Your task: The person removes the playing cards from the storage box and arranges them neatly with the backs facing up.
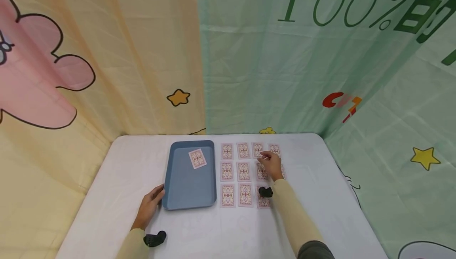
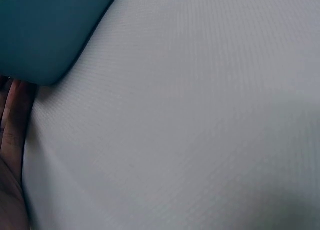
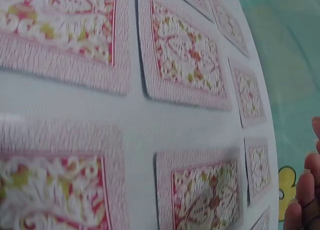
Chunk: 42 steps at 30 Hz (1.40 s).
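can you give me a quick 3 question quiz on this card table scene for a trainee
1. True or false: the blue tray holds exactly one card.
2. Which hand rests at the tray's near corner? A) left hand B) right hand C) neither
3. Fill in: the cards laid out on the white table all lie face ____.

Key
1. True: a single card lies in the tray's far part.
2. A: the left hand touches the near left corner, while the right hand reaches over the card grid beside the tray.
3. Down: only patterned backs show.
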Motion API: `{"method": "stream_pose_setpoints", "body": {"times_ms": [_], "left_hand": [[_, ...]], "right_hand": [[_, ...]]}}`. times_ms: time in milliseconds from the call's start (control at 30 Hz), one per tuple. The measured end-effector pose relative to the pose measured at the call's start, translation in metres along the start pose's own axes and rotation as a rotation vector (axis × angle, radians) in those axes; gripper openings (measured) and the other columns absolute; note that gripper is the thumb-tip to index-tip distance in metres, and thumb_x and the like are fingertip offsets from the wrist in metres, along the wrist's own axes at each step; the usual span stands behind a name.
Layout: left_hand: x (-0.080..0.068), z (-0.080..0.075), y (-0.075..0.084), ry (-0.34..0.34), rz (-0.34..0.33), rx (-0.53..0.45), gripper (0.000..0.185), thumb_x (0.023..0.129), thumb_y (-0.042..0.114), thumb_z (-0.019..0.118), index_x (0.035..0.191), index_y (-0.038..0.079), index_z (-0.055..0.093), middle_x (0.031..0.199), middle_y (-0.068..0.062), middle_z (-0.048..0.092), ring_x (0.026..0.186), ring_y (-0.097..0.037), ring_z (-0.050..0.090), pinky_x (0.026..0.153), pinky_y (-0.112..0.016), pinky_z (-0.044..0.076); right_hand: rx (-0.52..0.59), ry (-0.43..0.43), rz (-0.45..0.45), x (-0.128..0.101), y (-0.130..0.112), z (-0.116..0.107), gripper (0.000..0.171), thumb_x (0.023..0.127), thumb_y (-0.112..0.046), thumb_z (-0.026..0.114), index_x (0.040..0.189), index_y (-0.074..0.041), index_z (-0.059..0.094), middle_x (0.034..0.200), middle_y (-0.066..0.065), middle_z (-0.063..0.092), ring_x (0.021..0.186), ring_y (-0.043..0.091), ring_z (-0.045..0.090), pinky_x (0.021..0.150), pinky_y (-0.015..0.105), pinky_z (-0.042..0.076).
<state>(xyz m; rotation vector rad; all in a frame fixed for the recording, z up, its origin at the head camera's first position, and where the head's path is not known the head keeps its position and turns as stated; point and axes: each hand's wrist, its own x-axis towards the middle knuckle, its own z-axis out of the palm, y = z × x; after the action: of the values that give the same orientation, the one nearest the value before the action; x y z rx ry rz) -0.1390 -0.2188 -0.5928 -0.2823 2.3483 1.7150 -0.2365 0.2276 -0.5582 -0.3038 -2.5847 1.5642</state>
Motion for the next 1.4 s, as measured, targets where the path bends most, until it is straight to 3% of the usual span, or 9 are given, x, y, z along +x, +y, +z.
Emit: {"method": "stream_pose_setpoints", "body": {"times_ms": [267,500,867,1167,1400], "left_hand": [[0.004,-0.001,0.001,0.001,0.0,-0.007,0.052,0.103,0.023,0.048,0.144,-0.006,0.037,0.148,-0.027,0.036,0.139,-0.039,0.03,0.113,-0.051,0.027],[0.004,-0.002,0.001,0.006,-0.001,-0.004,0.053,0.102,0.024,0.048,0.144,-0.006,0.037,0.148,-0.027,0.036,0.139,-0.04,0.031,0.113,-0.051,0.027],[0.006,0.0,-0.002,0.017,0.0,-0.003,0.052,0.101,0.024,0.051,0.143,-0.005,0.04,0.147,-0.026,0.038,0.138,-0.04,0.032,0.113,-0.051,0.028],[0.005,0.001,-0.001,0.035,0.001,0.012,0.052,0.101,0.026,0.051,0.142,-0.006,0.041,0.146,-0.026,0.04,0.137,-0.04,0.035,0.112,-0.052,0.029],[0.002,0.003,-0.001,0.049,0.014,0.028,0.051,0.101,0.025,0.051,0.141,-0.006,0.042,0.144,-0.027,0.043,0.135,-0.041,0.037,0.11,-0.053,0.031]], "right_hand": [[0.014,-0.16,-0.103,0.006,-0.026,0.041,0.033,0.085,-0.01,0.073,0.115,0.003,0.067,0.092,0.009,0.062,0.083,0.023,0.056,0.069,0.033,0.05],[0.032,-0.298,-0.179,0.009,-0.051,0.079,0.033,0.085,-0.009,0.074,0.115,0.002,0.067,0.1,0.014,0.063,0.084,0.022,0.057,0.066,0.031,0.05],[0.052,-0.369,-0.237,0.006,-0.086,0.132,0.044,0.082,-0.004,0.076,0.122,0.005,0.062,0.113,0.022,0.061,0.105,0.035,0.057,0.085,0.044,0.05],[0.088,-0.386,-0.197,0.005,-0.097,0.164,0.049,0.078,-0.003,0.079,0.123,0.005,0.061,0.115,0.022,0.062,0.105,0.035,0.059,0.086,0.042,0.052],[0.153,-0.384,-0.094,0.002,-0.105,0.18,0.053,0.078,0.001,0.078,0.127,0.005,0.058,0.117,0.02,0.06,0.101,0.03,0.06,0.081,0.036,0.054]]}}
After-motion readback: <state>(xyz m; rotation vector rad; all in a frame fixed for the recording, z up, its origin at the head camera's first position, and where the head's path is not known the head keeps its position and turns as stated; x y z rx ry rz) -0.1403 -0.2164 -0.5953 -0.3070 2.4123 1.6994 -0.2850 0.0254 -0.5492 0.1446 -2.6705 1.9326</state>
